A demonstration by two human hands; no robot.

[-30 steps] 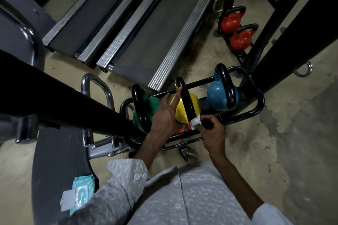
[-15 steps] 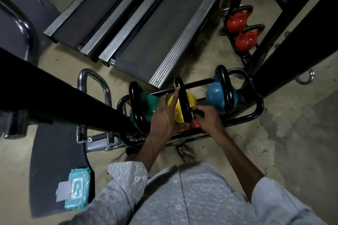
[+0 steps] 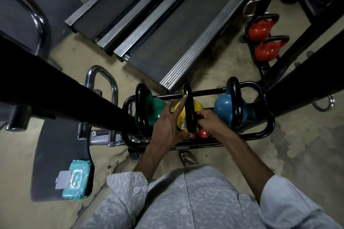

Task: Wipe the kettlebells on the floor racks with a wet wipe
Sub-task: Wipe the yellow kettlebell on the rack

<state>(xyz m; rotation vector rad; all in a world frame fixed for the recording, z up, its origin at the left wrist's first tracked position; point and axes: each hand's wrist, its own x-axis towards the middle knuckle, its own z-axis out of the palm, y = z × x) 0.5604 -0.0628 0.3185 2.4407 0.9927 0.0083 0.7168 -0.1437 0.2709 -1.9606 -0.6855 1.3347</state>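
A black floor rack [image 3: 268,124] holds three kettlebells with black handles: green [image 3: 156,109], yellow [image 3: 179,115] and blue [image 3: 223,108]. My left hand [image 3: 167,124] lies flat against the left side of the yellow kettlebell, one finger stretched up to its handle [image 3: 189,102]. My right hand [image 3: 210,120] is closed around the near part of that handle. A bit of white wet wipe [image 3: 184,123] shows at the handle beside my right hand. Small red weights [image 3: 202,133] show under my hands, lower in the rack.
A thick black bar [image 3: 65,95] crosses the left side above the rack. Two treadmill decks [image 3: 167,24] lie beyond it. Two orange kettlebells [image 3: 264,42] sit in a second rack at far right. A teal wipe pack [image 3: 75,182] rests on a dark mat at lower left.
My right hand has slid from the near end of the yellow kettlebell's handle up along it, and the wipe is now mostly hidden. My left hand stays on the kettlebell.
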